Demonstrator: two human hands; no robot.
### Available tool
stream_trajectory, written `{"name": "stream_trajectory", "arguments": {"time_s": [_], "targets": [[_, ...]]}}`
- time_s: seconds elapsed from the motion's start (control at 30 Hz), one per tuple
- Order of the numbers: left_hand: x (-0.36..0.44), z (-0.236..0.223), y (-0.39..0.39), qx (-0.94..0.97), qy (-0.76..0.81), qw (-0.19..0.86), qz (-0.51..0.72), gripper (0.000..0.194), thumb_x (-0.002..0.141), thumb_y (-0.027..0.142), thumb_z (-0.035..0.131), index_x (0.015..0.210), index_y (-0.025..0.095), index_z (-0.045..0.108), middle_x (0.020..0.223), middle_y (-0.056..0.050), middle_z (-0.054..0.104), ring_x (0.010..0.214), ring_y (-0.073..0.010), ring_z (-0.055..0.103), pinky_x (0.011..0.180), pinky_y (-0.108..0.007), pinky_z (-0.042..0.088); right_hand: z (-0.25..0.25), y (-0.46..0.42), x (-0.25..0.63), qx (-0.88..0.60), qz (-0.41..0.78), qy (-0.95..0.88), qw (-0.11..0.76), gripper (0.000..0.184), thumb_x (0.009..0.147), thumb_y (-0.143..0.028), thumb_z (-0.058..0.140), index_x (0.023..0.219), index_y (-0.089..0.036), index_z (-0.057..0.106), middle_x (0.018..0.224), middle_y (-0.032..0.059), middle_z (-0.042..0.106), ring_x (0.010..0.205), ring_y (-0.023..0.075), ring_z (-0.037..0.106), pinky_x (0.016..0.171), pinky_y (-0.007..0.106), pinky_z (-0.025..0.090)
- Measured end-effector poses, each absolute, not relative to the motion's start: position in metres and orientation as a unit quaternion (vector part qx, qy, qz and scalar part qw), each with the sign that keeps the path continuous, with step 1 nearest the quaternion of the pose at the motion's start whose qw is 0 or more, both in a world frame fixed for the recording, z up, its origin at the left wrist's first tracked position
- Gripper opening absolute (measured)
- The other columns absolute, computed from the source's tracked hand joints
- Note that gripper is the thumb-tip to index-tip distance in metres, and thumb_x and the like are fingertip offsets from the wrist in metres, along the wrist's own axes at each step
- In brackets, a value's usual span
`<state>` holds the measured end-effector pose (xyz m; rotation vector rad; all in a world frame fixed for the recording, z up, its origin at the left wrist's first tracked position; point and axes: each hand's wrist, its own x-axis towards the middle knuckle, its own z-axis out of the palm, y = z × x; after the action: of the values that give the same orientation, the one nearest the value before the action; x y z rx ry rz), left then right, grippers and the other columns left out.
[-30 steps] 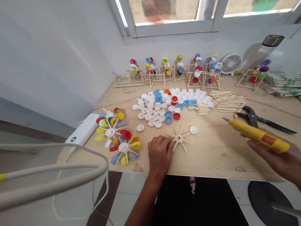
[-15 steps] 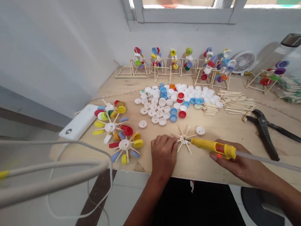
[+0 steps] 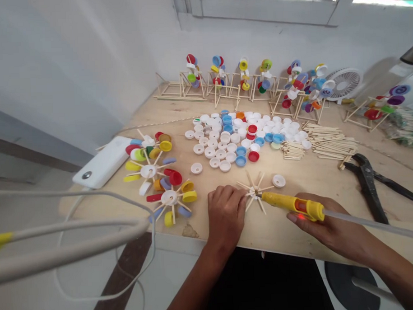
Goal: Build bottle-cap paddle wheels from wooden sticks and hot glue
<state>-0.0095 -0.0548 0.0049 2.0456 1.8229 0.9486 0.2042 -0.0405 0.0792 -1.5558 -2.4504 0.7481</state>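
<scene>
A small wheel of wooden sticks (image 3: 263, 207) radiating from a white bottle cap lies flat on the table in front of me. My left hand (image 3: 226, 213) rests to its left, fingers closed at the end of one stick. In my right hand (image 3: 334, 232) is a yellow hot glue gun (image 3: 289, 202) with a clear glue stick (image 3: 371, 223) out of its back and a red light glowing. Its nozzle is at the wheel's centre, partly covering the cap. Just right of the wheel sits a loose white cap (image 3: 278, 181) with a hole.
Capped wheels (image 3: 169, 198) and a white power bank (image 3: 103, 163) lie left. Behind are loose bottle caps (image 3: 225, 137), cut sticks (image 3: 331, 141) and stick stands with wheels (image 3: 193, 85). Black pliers (image 3: 366, 183) lie right; a white fan (image 3: 342, 84) stands behind. A cable (image 3: 94, 231) loops lower left.
The head view has shifted slightly. The glue gun's nozzle stays at the wheel's centre, now a little toward its lower right side. My left hand keeps its place at the stick.
</scene>
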Motion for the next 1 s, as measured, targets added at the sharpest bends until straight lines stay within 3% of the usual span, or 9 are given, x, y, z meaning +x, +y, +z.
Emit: {"name": "stream_trajectory", "arguments": {"time_s": [1.0], "targets": [[-0.0099, 0.0074, -0.0546, 0.697, 0.622, 0.141, 0.328, 0.016, 0.087, 0.018, 0.050, 0.087, 0.022, 0.066, 0.081, -0.003, 0.064, 0.081, -0.0196, 0.053, 0.077, -0.036, 0.034, 0.0781, -0.0336, 0.1995, -0.516, 0.232, -0.824, 0.037, 0.027, 0.088, -0.043, 0.045, 0.073, -0.021, 0.051, 0.067, -0.0005, 0.056, 0.060, 0.0130, 0.054, 0.055, 0.025, 0.041]]}}
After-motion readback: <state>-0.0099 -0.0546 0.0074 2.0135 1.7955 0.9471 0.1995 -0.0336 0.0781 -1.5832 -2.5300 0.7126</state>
